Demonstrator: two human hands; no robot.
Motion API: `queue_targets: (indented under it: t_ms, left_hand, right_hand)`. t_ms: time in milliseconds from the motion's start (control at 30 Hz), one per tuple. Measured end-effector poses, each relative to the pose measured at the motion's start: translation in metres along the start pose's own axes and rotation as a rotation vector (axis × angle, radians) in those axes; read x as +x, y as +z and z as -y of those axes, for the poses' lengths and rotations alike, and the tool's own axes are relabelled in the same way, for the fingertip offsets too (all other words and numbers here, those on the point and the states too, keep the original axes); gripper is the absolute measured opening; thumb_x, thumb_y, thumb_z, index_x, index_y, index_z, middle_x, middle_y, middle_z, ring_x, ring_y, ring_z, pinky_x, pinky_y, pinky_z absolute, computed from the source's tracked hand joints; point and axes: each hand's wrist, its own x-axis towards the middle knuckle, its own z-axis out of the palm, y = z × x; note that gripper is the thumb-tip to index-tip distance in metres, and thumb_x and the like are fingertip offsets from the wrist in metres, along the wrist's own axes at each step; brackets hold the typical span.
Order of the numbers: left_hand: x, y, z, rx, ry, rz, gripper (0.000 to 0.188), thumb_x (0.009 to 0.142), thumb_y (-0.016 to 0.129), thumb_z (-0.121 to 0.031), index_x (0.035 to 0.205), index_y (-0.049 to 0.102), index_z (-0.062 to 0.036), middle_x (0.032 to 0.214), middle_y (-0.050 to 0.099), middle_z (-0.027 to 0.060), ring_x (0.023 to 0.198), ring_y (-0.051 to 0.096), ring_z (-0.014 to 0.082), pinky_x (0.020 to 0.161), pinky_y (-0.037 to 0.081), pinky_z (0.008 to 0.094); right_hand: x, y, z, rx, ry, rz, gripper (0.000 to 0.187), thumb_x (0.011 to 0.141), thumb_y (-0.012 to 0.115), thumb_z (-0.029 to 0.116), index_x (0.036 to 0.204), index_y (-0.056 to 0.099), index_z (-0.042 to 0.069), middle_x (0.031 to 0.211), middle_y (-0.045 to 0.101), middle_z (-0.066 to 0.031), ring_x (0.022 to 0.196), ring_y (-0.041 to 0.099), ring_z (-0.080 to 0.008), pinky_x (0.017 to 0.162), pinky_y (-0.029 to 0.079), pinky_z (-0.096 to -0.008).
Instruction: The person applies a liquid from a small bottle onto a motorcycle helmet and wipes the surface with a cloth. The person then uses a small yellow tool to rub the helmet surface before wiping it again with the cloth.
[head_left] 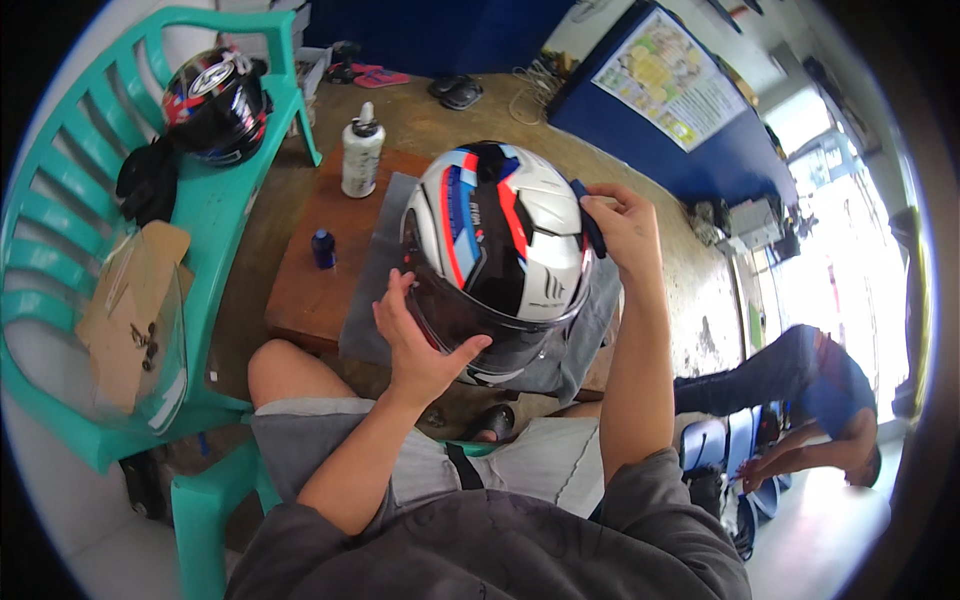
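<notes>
A full-face motorcycle helmet (515, 215), white and black with red and blue stripes, sits upright on a gray cloth (378, 300) over a low brown wooden table (295, 300), in front of the seated person; its dark visor (450, 310) faces the wearer of the camera.

The left hand (415, 335) is spread wide, thumb well apart from the fingers, and rests against the visor's left and lower part without closing round anything; the right hand (622, 228) is bent at the fingers and grips a dark blue pad (592, 222) (its material is too unclear to tell) against the right side of the shell.

On the table, left of the helmet, stand a white bottle with a nozzle top (362, 160) and, nearer the person, a small dark blue bottle (323, 248); both are apart from the hands.

Farther left, a green plastic bench (222, 235) bears a second helmet (218, 110), a black cloth item (150, 182) just beside it, and pieces of brown cardboard (118, 330) with small dark parts (150, 350) on top; at the far right, another person (840, 395) in blue bends forward.
</notes>
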Motion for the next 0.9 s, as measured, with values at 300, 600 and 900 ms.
queue_targets:
  t_ms: [300, 600, 900]
  left_hand:
    - [-0.001, 0.01, 0.016, -0.157, 0.022, -0.017, 0.141, 0.074, 0.101, -0.045, 0.17, 0.01, 0.004, 0.162, 0.036, 0.0288, 0.151, 0.037, 0.0404, 0.128, 0.025, 0.0529]
    - [-0.003, 0.013, 0.03, -0.171, 0.064, -0.017, 0.137, 0.081, 0.096, -0.05, 0.171, 0.007, 0.0014, 0.165, 0.033, 0.0281, 0.152, 0.036, 0.0396, 0.129, 0.022, 0.0534]
    - [0.004, -0.013, -0.015, -0.103, -0.098, 0.117, 0.124, 0.085, 0.094, -0.042, 0.171, 0.014, -0.0004, 0.163, 0.036, 0.0261, 0.148, 0.044, 0.0381, 0.125, 0.032, 0.0519]
  right_hand:
    - [-0.042, -0.066, -0.156, 0.501, 0.324, -0.138, 0.02, 0.097, 0.077, 0.02, 0.106, 0.078, 0.002, 0.081, 0.068, -0.0016, 0.071, 0.064, -0.0136, 0.066, 0.051, -0.0286]
    - [-0.102, -0.051, -0.256, 1.105, 0.856, -0.013, 0.035, 0.102, 0.07, 0.026, 0.125, 0.068, 0.0, 0.097, 0.075, -0.014, 0.077, 0.071, -0.0269, 0.064, 0.055, -0.0386]
    - [-0.109, -0.077, -0.253, -0.085, 0.2, -0.308, 0.034, 0.098, 0.075, 0.028, 0.113, 0.078, -0.002, 0.095, 0.079, -0.0186, 0.086, 0.075, -0.0267, 0.082, 0.059, -0.0385]
